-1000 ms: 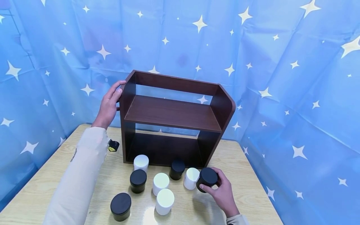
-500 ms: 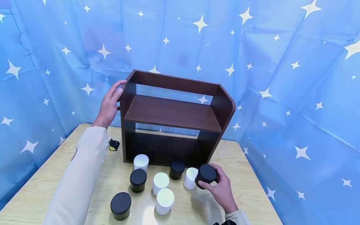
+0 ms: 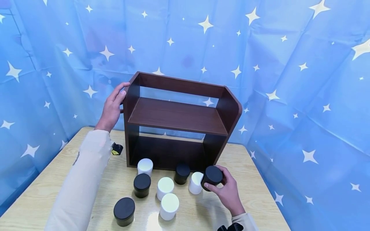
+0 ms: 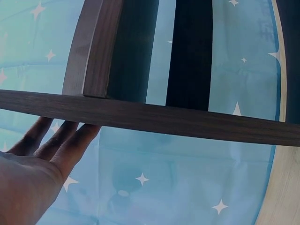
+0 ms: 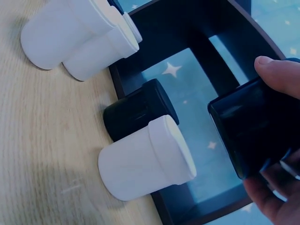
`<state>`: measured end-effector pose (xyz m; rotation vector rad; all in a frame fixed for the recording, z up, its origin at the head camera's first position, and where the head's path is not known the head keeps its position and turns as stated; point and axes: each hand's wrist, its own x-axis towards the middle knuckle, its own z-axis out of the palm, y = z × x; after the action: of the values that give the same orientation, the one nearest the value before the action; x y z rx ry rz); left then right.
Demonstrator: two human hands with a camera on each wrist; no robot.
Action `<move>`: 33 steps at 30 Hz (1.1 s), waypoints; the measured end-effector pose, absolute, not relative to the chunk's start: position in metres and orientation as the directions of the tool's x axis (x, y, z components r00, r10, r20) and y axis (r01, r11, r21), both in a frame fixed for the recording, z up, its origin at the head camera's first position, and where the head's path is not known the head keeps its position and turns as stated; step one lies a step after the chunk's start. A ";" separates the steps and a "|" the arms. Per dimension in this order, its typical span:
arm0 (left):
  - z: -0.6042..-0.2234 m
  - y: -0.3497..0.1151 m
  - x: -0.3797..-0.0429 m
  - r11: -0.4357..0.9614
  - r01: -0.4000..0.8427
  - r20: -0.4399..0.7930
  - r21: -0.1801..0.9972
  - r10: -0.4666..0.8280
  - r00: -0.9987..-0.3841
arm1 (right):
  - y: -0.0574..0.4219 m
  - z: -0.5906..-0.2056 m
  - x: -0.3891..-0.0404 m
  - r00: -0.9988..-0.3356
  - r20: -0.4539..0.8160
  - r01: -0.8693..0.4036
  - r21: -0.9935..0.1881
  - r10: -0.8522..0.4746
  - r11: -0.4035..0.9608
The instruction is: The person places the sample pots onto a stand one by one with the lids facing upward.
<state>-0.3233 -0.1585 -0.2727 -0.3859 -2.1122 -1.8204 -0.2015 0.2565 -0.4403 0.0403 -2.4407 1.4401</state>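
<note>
My left hand (image 3: 111,107) rests on the outer left side of a dark brown two-tier shelf (image 3: 177,115). In the left wrist view, straight fingers (image 4: 77,145) touch the side panel (image 4: 187,123). My right hand (image 3: 229,192) grips a black lidded jar (image 3: 212,178) between thumb and fingers. In the right wrist view, this black jar (image 5: 262,122) is held off the table, apart from a white jar (image 5: 145,161). From the head, the held jar overlaps that white jar (image 3: 195,183). A black jar (image 3: 182,174) stands beside it, at the shelf's front edge.
Several more jars stand on the wooden table (image 3: 251,192): white ones (image 3: 145,166), (image 3: 165,188), (image 3: 169,207) and black ones (image 3: 142,185), (image 3: 124,211). A blue star-print curtain (image 3: 289,80) hangs behind and beside the table.
My right hand has lifted the black jar slightly, moving it a little toward the shelf. The left hand, shelf and standing jars have stayed in place.
</note>
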 end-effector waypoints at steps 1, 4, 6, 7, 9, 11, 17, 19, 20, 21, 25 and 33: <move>-0.273 -0.158 -0.323 0.150 0.407 0.413 0.901 -0.008 -0.911 | 0.256 -0.440 -0.201 -0.952 0.278 -0.181 -0.850 0.129 0.495; -0.274 -0.158 -0.323 0.153 0.407 0.413 0.901 -0.011 -0.911 | 0.255 -0.438 -0.201 -0.950 0.289 -0.195 -0.849 0.122 0.492; -0.274 -0.159 -0.324 0.158 0.405 0.412 0.900 -0.013 -0.911 | 0.255 -0.436 -0.200 -0.948 0.297 -0.206 -0.848 0.116 0.489; -0.274 -0.159 -0.324 0.159 0.405 0.412 0.900 -0.014 -0.911 | 0.254 -0.435 -0.201 -0.947 0.302 -0.212 -0.847 0.113 0.488; -0.274 -0.159 -0.323 0.160 0.405 0.413 0.900 -0.016 -0.911 | 0.254 -0.434 -0.201 -0.946 0.306 -0.218 -0.846 0.109 0.486; -0.274 -0.159 -0.324 0.159 0.404 0.412 0.901 -0.017 -0.911 | 0.254 -0.433 -0.200 -0.946 0.306 -0.218 -0.845 0.107 0.488; -0.275 -0.158 -0.325 0.145 0.407 0.413 0.902 -0.019 -0.910 | 0.254 -0.432 -0.200 -0.949 0.299 -0.213 -0.846 0.104 0.488; -0.275 -0.158 -0.325 0.147 0.406 0.413 0.902 -0.020 -0.910 | 0.253 -0.431 -0.201 -0.948 0.301 -0.215 -0.846 0.103 0.489; -0.275 -0.158 -0.325 0.148 0.406 0.413 0.902 -0.020 -0.910 | 0.253 -0.431 -0.201 -0.948 0.302 -0.216 -0.845 0.103 0.488; -0.274 -0.158 -0.325 0.148 0.406 0.413 0.902 -0.022 -0.910 | 0.253 -0.431 -0.201 -0.947 0.303 -0.217 -0.844 0.102 0.490; -0.275 -0.158 -0.326 0.145 0.408 0.415 0.901 -0.023 -0.909 | 0.253 -0.430 -0.203 -0.947 0.303 -0.215 -0.841 0.104 0.496; -0.281 -0.160 -0.336 0.155 0.412 0.421 0.898 -0.032 -0.906 | 0.254 -0.429 -0.207 -0.939 0.328 -0.231 -0.824 0.104 0.517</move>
<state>-0.3361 -0.1599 -0.2814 -0.3644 -2.0973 -1.8065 -0.2070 0.2535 -0.4288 0.1054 -2.4258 1.3920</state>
